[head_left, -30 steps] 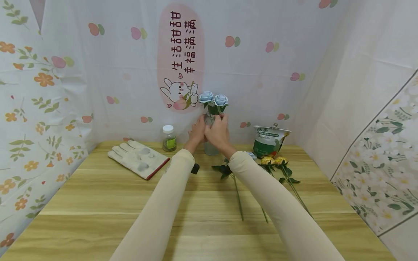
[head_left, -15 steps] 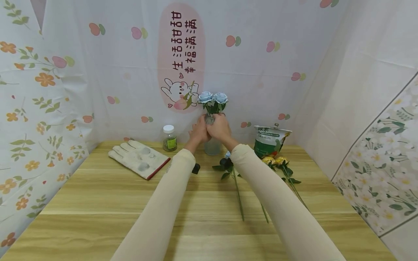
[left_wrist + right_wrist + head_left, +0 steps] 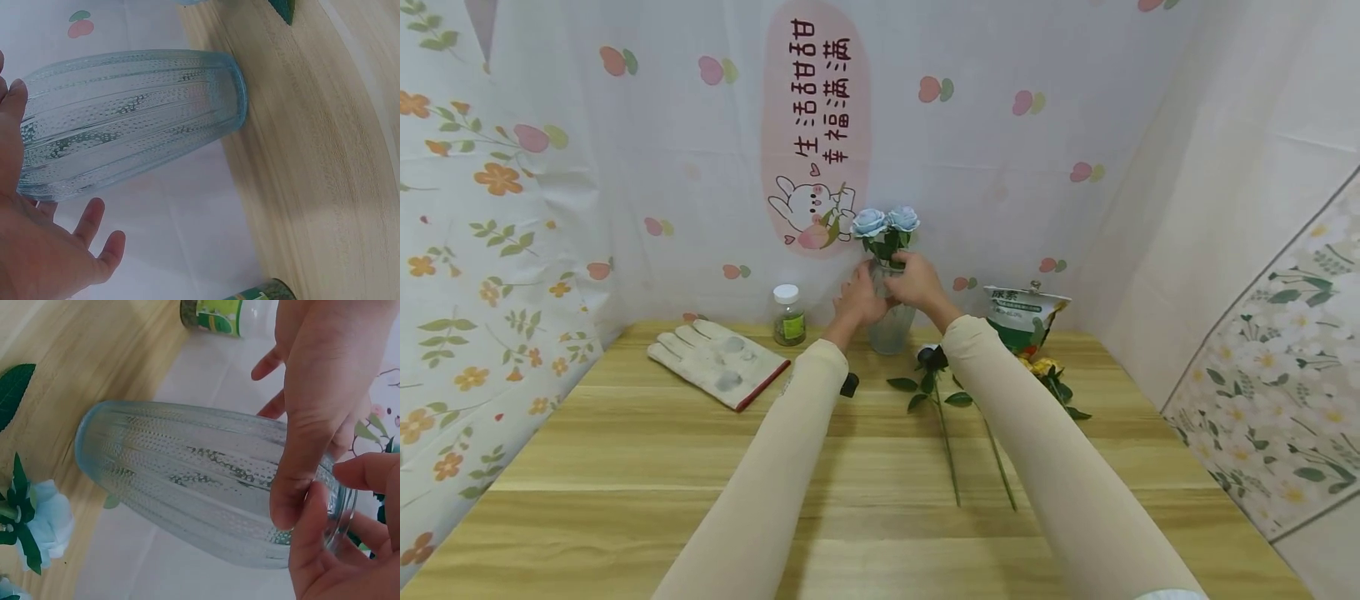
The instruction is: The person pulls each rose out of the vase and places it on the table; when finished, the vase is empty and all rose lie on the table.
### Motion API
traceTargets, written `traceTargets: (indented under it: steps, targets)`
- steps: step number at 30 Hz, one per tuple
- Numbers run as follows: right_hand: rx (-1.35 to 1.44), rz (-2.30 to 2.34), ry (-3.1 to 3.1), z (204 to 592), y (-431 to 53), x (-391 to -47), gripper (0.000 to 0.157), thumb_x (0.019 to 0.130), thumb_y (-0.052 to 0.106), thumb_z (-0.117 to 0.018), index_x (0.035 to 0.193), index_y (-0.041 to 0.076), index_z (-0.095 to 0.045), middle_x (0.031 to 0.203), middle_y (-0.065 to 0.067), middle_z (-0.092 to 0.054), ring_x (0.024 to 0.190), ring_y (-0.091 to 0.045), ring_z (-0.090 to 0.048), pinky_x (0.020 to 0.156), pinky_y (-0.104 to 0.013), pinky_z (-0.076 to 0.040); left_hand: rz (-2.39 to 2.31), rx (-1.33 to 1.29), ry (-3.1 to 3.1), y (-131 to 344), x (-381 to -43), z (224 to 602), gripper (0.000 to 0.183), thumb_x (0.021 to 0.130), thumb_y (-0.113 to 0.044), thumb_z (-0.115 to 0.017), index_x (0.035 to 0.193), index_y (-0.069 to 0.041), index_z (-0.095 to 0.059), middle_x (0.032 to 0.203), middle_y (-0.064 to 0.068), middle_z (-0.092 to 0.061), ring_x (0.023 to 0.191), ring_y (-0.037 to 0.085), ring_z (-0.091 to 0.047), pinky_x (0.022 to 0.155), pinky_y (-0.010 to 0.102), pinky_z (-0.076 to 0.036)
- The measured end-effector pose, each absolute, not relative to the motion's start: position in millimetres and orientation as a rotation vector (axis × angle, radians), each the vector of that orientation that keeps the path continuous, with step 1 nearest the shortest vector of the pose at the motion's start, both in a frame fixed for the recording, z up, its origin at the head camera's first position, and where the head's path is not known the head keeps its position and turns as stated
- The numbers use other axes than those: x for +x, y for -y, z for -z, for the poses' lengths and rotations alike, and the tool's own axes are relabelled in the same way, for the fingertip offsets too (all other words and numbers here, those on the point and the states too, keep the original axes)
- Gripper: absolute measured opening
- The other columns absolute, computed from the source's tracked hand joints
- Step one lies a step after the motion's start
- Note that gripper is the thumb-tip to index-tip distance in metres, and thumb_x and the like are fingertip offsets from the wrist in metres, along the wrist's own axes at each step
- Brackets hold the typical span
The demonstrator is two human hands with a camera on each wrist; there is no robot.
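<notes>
A clear, ribbed glass vase [image 3: 890, 333] stands upright at the back of the table, holding two pale blue roses [image 3: 886, 221] whose leaves show above its rim. My left hand [image 3: 861, 297] grips the vase's upper part from the left; its thumb lies along the glass in the right wrist view, with other fingers partly hidden behind. At the rim is my right hand [image 3: 917, 283], its curled thumb and fingers [image 3: 312, 512] around the edge of the glass. The left wrist view shows the vase's dotted side [image 3: 131, 119] and some spread fingers of my left hand [image 3: 37, 250].
Left of the vase stand a white-capped jar [image 3: 788, 318] and a work glove [image 3: 721, 362]. Flower stems [image 3: 946, 442] lie to the right, beside yellow roses [image 3: 1045, 367] partly behind my sleeve. A green and white bag [image 3: 1022, 321] stands at the back right.
My right hand has shifted slightly right and its fingers have loosened around the vase's neck, uncovering more glass. The blue roses have moved a little left. My left hand keeps its place.
</notes>
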State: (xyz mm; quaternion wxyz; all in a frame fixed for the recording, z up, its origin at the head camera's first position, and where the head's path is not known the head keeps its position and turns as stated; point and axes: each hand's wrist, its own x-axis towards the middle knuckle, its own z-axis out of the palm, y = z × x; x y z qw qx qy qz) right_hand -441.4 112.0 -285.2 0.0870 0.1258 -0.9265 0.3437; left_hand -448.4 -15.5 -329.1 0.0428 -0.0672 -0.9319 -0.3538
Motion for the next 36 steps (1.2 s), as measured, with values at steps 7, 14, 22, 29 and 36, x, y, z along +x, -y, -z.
traceTargets:
  steps: [7, 14, 22, 29, 36]
  targets:
    - [0.373, -1.201, 2.632, 286, -111, -439, 0.049, 0.093, 0.007, -0.061, 0.141, 0.003, -0.053, 0.145, -0.016, -0.049, 0.103, -0.033, -0.059, 0.082, -0.036, -0.051, 1.088, -0.220, 2.852, 17, -449, 330, 0.091, 0.091, -0.053, -0.065, 0.156, -0.017, -0.013, 0.161, 0.009, -0.022, 0.142, 0.040, -0.026, 0.110, 0.066, -0.020]
    - [0.305, -1.306, 2.348, 286, -103, -438, 0.034, 0.094, 0.006, -0.063, 0.128, 0.005, -0.065, 0.137, -0.010, -0.054, 0.094, -0.026, -0.061, 0.072, -0.031, -0.051, 1.104, -0.219, 2.845, 19, -450, 330, 0.096, 0.089, -0.056, -0.066, 0.157, -0.016, -0.013, 0.162, 0.010, -0.022, 0.143, 0.041, -0.025, 0.110, 0.068, -0.018]
    - [0.208, -1.257, 1.979, 276, -102, -438, 0.021, 0.091, 0.004, -0.068, 0.111, 0.002, -0.073, 0.117, -0.009, -0.064, 0.099, -0.027, -0.066, 0.084, -0.037, -0.054, 1.137, -0.237, 2.822, 18, -450, 330, 0.100, 0.087, -0.061, -0.066, 0.158, -0.017, -0.012, 0.162, 0.009, -0.021, 0.145, 0.040, -0.022, 0.111, 0.068, -0.015]
    - [0.207, -1.293, 1.819, 273, -106, -438, 0.019, 0.092, 0.003, -0.065, 0.109, 0.000, -0.072, 0.116, -0.008, -0.064, 0.091, -0.028, -0.069, 0.079, -0.033, -0.056, 1.138, -0.242, 2.824, 16, -450, 330, 0.099, 0.087, -0.063, -0.064, 0.158, -0.018, -0.012, 0.163, 0.008, -0.020, 0.146, 0.039, -0.021, 0.112, 0.067, -0.014]
    - [0.321, -1.336, 1.747, 273, -108, -433, 0.017, 0.092, 0.002, -0.065, 0.107, 0.004, -0.073, 0.114, -0.005, -0.065, 0.082, -0.027, -0.071, 0.067, -0.024, -0.055, 1.131, -0.231, 2.831, 17, -449, 331, 0.098, 0.088, -0.061, -0.065, 0.158, -0.017, -0.011, 0.163, 0.009, -0.020, 0.145, 0.039, -0.022, 0.112, 0.066, -0.016]
